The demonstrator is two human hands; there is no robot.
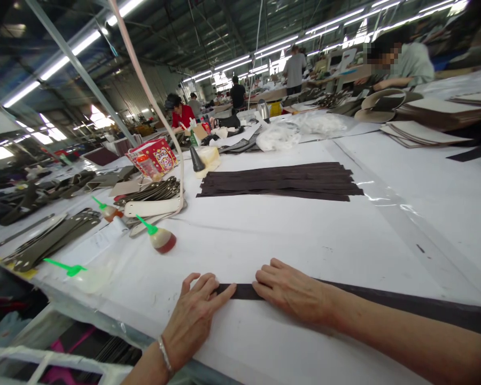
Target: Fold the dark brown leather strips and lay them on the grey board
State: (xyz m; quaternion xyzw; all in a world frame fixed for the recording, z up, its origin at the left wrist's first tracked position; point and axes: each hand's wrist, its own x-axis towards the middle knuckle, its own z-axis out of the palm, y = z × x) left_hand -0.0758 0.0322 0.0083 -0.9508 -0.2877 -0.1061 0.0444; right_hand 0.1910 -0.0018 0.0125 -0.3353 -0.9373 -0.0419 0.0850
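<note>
A long dark brown strip (385, 301) lies along the near part of the white table, running under my right forearm to the right edge of view. My left hand (194, 310), with a bracelet at its wrist, grips the strip's left end between thumb and fingers. A short way to the right, my right hand (291, 291) has its fingers curled together and pressed on the same strip; its thumb is mostly hidden. Between the hands a short piece of strip shows flat. Beyond them lies a stack of similar dark strips (276, 182).
Squeeze bottles with green nozzles, one holding reddish liquid (163, 239), stand at left. Near them are olive straps (64, 235) and a red patterned box (154, 158). Clear plastic (278, 136) and stacked pieces (441, 115) lie farther back. A co-worker (409, 61) leans over the far right.
</note>
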